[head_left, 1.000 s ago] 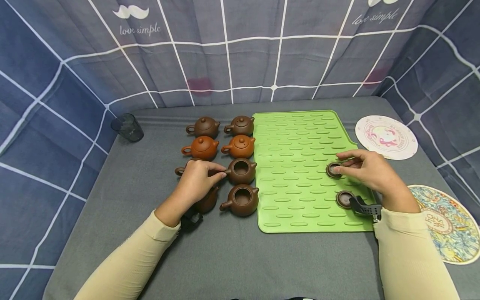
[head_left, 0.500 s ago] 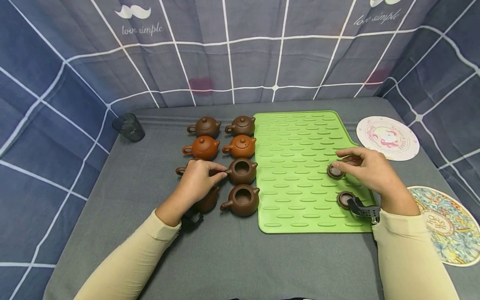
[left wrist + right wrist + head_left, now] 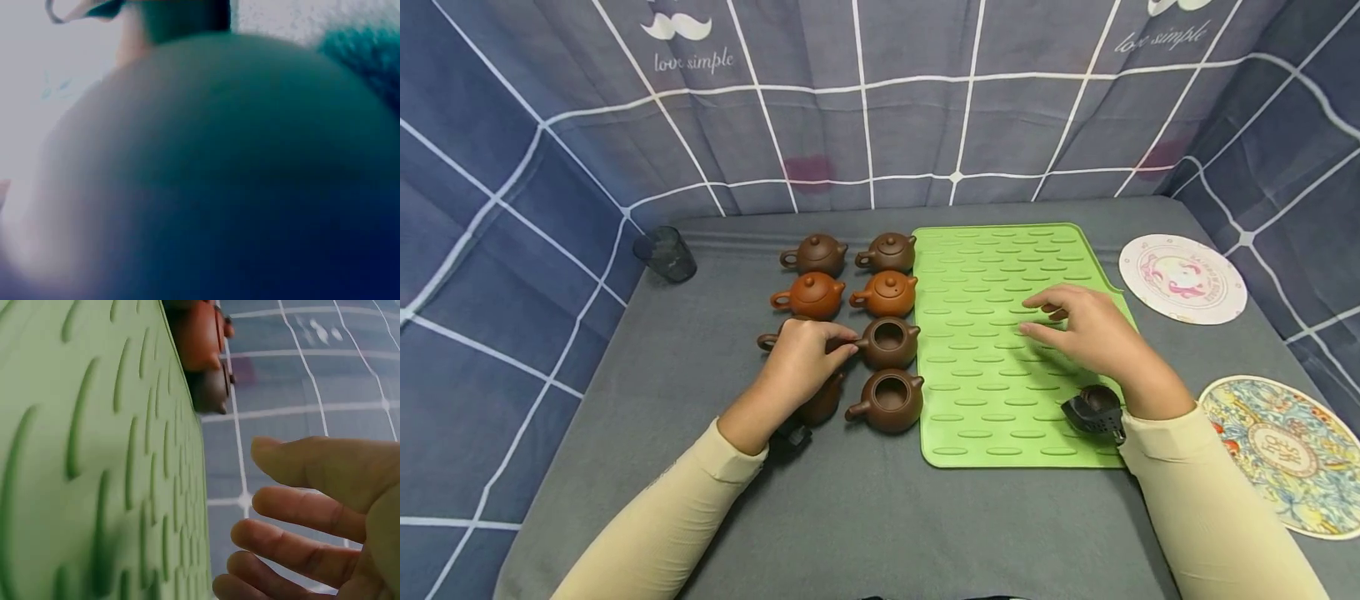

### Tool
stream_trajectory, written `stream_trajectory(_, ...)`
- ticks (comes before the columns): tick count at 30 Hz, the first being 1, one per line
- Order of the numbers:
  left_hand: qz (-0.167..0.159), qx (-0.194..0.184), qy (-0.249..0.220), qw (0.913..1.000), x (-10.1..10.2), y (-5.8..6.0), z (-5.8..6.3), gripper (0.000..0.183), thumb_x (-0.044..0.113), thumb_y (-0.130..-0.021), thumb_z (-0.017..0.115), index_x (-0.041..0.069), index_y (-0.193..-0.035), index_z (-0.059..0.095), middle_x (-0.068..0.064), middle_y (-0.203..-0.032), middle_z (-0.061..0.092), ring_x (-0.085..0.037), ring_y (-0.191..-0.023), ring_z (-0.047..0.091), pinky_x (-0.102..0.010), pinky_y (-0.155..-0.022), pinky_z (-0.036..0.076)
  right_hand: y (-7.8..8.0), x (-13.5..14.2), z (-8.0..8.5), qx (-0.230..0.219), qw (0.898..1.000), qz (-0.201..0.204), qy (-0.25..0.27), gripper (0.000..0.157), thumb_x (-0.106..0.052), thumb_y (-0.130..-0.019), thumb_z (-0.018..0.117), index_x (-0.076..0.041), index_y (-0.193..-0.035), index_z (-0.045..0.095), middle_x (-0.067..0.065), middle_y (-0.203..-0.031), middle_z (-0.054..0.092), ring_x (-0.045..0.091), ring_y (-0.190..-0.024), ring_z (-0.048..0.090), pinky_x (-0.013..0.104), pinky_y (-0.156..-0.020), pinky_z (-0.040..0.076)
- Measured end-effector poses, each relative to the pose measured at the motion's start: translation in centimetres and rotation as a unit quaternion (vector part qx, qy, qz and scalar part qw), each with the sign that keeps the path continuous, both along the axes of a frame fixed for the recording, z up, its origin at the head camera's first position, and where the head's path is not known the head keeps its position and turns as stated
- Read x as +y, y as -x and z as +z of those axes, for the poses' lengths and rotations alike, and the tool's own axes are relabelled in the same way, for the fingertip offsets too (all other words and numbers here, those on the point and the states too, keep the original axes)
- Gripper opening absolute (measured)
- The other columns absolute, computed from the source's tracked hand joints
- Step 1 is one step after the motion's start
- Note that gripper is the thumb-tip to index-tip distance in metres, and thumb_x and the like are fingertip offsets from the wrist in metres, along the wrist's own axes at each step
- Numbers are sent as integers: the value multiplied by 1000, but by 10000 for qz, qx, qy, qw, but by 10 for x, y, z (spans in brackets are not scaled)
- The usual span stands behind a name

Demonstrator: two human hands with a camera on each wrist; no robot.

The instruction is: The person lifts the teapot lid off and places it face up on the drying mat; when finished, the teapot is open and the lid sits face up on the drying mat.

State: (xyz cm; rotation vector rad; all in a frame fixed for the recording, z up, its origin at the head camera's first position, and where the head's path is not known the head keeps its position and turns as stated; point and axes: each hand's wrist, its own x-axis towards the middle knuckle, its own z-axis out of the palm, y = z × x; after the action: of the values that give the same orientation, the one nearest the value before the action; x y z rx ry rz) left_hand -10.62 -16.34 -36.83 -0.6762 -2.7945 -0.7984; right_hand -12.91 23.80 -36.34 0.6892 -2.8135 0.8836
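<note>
In the head view my left hand [image 3: 801, 362] pinches the handle of a dark brown lidless teapot [image 3: 889, 342] between thumb and fingers. A second lidless brown teapot [image 3: 889, 402] stands just in front of it. Two more brown teapots are partly covered by the left hand and wrist. My right hand [image 3: 1086, 333] hovers over the green mat [image 3: 970, 400], fingers apart; the right wrist view shows nothing between them. A small dark lid [image 3: 1099, 397] lies on the mat, partly behind the wrist camera mount; the other lid is out of sight. A blurred rounded surface [image 3: 219, 156] fills the left wrist view.
Two orange lidded teapots, one [image 3: 816, 297] left and one [image 3: 885, 293] right, stand behind, with two brown lidded ones farther back. A dark glass cup [image 3: 666, 254] is at the far left. Round pink-white [image 3: 1183, 279] and floral [image 3: 1281, 454] mats lie at the right.
My right hand has moved left and away from the lid position on the mat, its fingers spreading. The left hand stays at the teapot handle. The head view has shifted slightly.
</note>
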Motion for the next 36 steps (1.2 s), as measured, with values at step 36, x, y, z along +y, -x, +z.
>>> stream_trajectory(36, 224, -1746, 145, 9843, -18, 78, 66, 31, 29, -92, 86, 10, -115, 83, -12, -124, 72, -30, -124, 59, -48, -103, 47, 58, -139, 6, -393, 9908, 1121, 645, 30, -22, -98, 80, -3, -120, 75, 10, -116, 72, 34, -107, 65, 45, -92, 50)
